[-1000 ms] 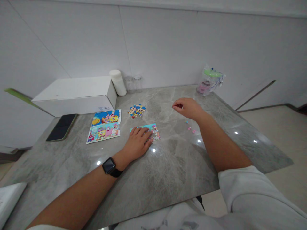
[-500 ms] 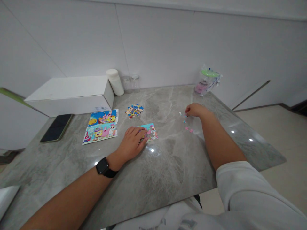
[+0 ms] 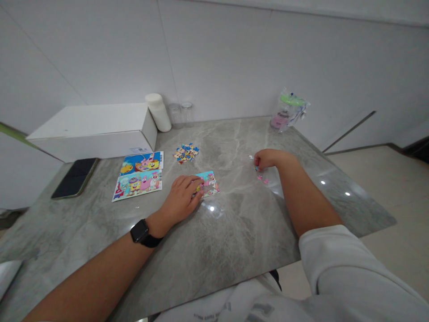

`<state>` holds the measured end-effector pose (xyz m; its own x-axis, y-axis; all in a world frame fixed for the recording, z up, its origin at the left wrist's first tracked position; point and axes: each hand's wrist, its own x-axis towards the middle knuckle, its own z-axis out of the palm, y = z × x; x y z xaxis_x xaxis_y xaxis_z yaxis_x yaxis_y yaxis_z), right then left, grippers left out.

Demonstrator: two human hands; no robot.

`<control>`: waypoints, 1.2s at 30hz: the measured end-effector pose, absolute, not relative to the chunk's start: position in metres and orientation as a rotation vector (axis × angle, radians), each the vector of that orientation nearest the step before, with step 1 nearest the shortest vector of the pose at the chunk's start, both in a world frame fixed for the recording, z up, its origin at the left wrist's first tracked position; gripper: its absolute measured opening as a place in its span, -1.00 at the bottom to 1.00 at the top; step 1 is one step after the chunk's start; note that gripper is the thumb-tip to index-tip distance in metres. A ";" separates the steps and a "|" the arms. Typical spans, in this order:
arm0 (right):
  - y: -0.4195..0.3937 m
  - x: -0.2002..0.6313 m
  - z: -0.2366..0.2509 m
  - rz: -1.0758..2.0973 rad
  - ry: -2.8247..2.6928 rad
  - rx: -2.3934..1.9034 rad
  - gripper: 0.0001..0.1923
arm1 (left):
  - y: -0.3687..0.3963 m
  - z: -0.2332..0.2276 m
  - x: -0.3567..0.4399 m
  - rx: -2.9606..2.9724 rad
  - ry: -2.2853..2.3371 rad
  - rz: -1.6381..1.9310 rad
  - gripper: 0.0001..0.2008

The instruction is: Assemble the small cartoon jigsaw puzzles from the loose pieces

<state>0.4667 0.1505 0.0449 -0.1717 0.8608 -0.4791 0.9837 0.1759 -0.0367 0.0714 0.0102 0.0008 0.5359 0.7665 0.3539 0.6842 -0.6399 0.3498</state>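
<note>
My left hand [image 3: 182, 197] lies flat over the left part of a partly assembled jigsaw puzzle [image 3: 211, 182], fingers stretched out and a black watch on the wrist. My right hand [image 3: 266, 159] is closed in a pinch at a small blue puzzle piece [image 3: 256, 168], right of the assembled part. Two pink puzzle pieces [image 3: 262, 179] lie just below that hand, and a pale puzzle piece [image 3: 251, 157] is to its left. A heap of puzzle pieces [image 3: 186, 153] sits behind my left hand. Two cartoon picture cards [image 3: 138, 184] lie to the left.
A white box [image 3: 97, 141], a white bottle [image 3: 158, 112] and two clear jars [image 3: 181, 115] stand along the wall. A phone [image 3: 75, 178] lies at the left. A plastic-wrapped cup with a green lid [image 3: 288, 112] stands at the back right of the grey marbled table [image 3: 214, 250].
My right hand has moved slightly down and left, onto the blue piece. My left hand stays on the assembled puzzle. The view has shifted a little.
</note>
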 end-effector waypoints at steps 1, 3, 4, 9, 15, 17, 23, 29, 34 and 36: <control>0.150 0.465 0.044 -0.487 2.117 1.740 -0.75 | 0.010 0.001 0.071 2.583 1.244 0.739 -0.66; 0.149 0.462 0.043 -0.487 2.131 1.721 -0.79 | 0.010 0.001 0.071 2.531 1.256 0.786 -0.66; 0.149 0.461 0.043 -0.490 2.135 1.710 -0.81 | 0.010 0.001 0.070 2.502 1.263 0.816 -0.67; 0.150 0.457 0.039 -0.496 2.175 1.664 -0.85 | 0.012 -0.002 0.066 2.391 1.314 0.929 -0.65; 0.146 0.439 0.040 -0.813 2.429 1.574 -0.84 | 0.012 -0.002 0.065 2.395 1.282 0.919 -0.68; 0.143 0.426 0.041 -1.103 2.520 1.530 -0.79 | 0.012 -0.002 0.066 2.405 1.276 0.922 -0.69; 0.124 0.366 0.036 -1.870 2.664 1.452 -0.69 | 0.013 -0.002 0.066 2.381 1.273 0.960 -0.74; 0.097 0.314 0.017 -2.226 2.626 1.349 -0.69 | 0.016 0.003 0.067 2.303 1.277 1.015 -0.83; 0.085 0.300 0.011 -2.238 2.619 1.334 -0.70 | 0.019 0.002 0.068 2.200 1.262 1.067 -0.86; 0.083 0.298 0.010 -2.215 2.631 1.350 -0.71 | 0.020 0.001 0.069 2.169 1.253 1.079 -0.84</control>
<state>0.2980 0.0826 0.0102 -0.6038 0.7965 -0.0315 0.1669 0.0878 -0.9821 0.0686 0.0202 0.0009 0.2959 0.8589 0.4180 0.5409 -0.5113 0.6678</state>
